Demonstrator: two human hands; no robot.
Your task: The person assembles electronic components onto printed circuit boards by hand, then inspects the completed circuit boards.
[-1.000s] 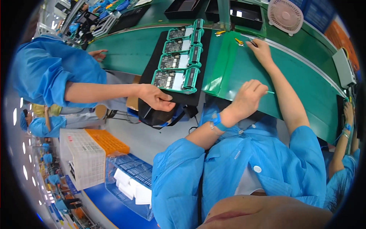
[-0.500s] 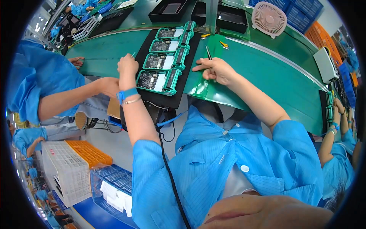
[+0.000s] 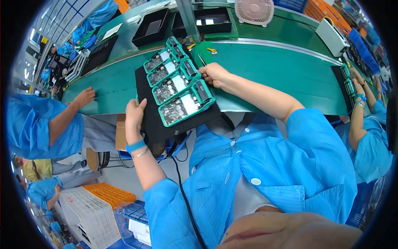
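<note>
Several green frames with circuit boards [image 3: 174, 112] and white pads stand in a row on a black mat [image 3: 155, 129]. The mat lies slanted and overhangs the bench's near edge. My left hand [image 3: 134, 114] is closed at the mat's left edge, with a thin pale-green tool [image 3: 137, 98] poking up from the fingers. It seems to pinch the mat too, but its fingertips are partly hidden. At the right side of the row, my right hand [image 3: 215, 75] is closed around slim dark tweezers [image 3: 202, 60], its fingers against the frames or mat edge.
Beyond the mat, two small yellow-handled tools [image 3: 212, 50] lie on the green bench [image 3: 265, 70]. Black trays [image 3: 151, 28] and a pink fan [image 3: 254, 11] are farther back. A co-worker's hand [image 3: 85, 96] rests on the bench at left. A black cable [image 3: 184, 191] hangs along my front.
The mat with its frames has turned and sits nearer me. Both hands have come to its sides. The co-worker's arm beside my left wrist has drawn back; the view has shifted too.
</note>
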